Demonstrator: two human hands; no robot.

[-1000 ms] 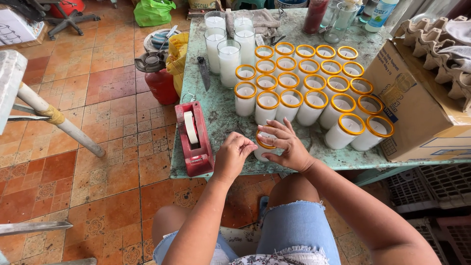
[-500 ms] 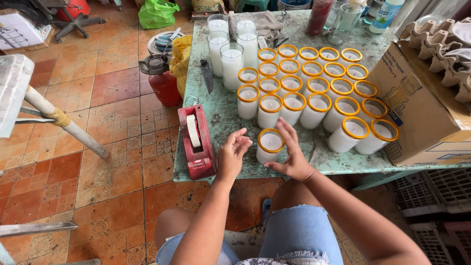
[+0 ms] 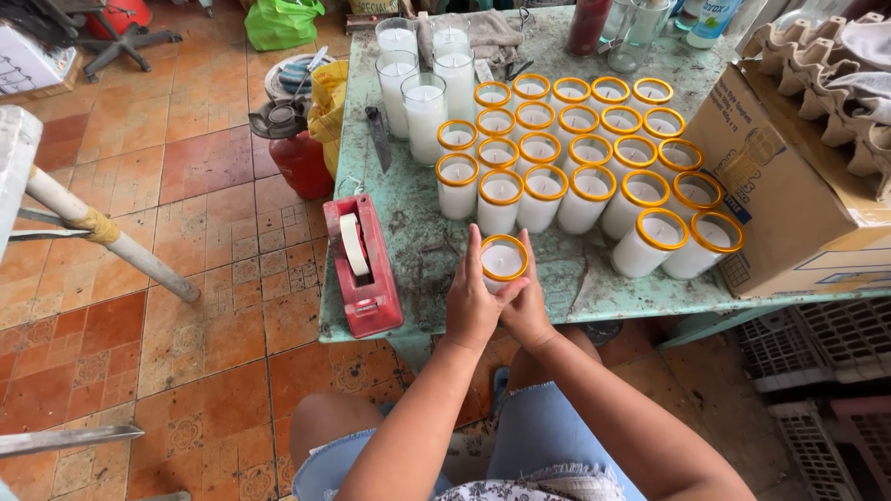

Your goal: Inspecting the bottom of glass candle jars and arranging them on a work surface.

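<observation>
1. Left hand [image 3: 471, 306] cups the left side of a glass candle jar with a yellow-taped rim [image 3: 503, 263]; palm against the glass, fingers pointing up and away from the body.
2. Right hand [image 3: 526, 311] cups the right side of the same jar, fingers likewise up along the wall. Both hands are wrapped on the jar, heels of the palms touching below it.
3. The jar stands upright at the near edge of the worn green table [image 3: 413, 213], long axis vertical, white wax visible in the mouth. It sits directly between the two hands, just in front of the person's lap; neither hand is clearly nearer, the grasp is symmetric.
4. From the hands, the jar lies straight ahead and slightly up; the block of finished yellow-rimmed candle jars [image 3: 580, 148] lies further out and to the right, apart from the held jar, with a bare gap of tabletop between.
5. Red tape dispenser [image 3: 364, 264] lies to the left of the left hand, near but not touching, its long axis running away from the person.
6. Plain untaped candle jars [image 3: 422, 88] stand at the far left of the table, well apart from the hands.
7. Cardboard box [image 3: 789, 186] sits at the table's right end, beside the taped jars.
</observation>
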